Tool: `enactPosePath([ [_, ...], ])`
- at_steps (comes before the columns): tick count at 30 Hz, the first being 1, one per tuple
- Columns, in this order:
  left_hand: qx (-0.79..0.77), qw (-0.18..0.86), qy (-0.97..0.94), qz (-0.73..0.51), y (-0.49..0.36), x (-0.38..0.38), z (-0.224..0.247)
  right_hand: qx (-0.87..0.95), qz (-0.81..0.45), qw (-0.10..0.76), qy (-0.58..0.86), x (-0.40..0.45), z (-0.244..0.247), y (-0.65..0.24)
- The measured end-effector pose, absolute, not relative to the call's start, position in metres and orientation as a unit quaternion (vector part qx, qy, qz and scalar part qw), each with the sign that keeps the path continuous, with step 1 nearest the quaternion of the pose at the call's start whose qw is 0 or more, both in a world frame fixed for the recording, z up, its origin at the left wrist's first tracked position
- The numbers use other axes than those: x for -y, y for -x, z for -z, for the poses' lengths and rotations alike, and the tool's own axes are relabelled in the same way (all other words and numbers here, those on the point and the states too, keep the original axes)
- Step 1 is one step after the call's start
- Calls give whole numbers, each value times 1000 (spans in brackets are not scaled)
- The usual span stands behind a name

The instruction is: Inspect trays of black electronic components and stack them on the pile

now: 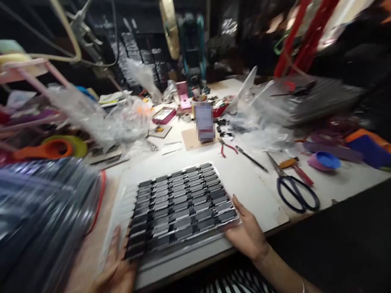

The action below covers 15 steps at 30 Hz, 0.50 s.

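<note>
A shallow clear plastic tray (229,221) lies tilted over the table's front edge area, filled with several rows of black rectangular pieces (180,217). I cannot make out exactly what the pieces are. At the tray's near right corner, my right hand (248,232) grips the rim, thumb on top and fingers mostly hidden below. My left hand (114,268) holds the near left corner, one finger stretched along the side and the rest partly under the tray. To the left is a blurred stack of similar dark, plastic-covered trays (45,215).
On the white table (259,203) lie scissors (296,195), red-handled pliers (227,147), a black pen-like tool (252,158) and a blue-pink cup (325,160). A phone (204,122) stands upright behind. Clear plastic bags (262,118) crowd both sides.
</note>
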<state>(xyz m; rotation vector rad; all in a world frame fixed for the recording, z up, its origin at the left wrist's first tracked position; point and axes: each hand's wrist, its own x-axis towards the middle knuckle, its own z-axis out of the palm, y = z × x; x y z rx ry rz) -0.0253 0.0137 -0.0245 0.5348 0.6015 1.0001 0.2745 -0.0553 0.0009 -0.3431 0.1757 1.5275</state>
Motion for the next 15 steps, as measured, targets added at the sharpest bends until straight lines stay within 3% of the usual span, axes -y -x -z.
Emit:
enactPosePath([
  [6,-194,789,-157,-561,5,-2,16,-140,-702,670,195,58,3,-280],
  [15,-163,793,-150,-567,4,2,14,-123,-693,673,228,60,4,-279],
])
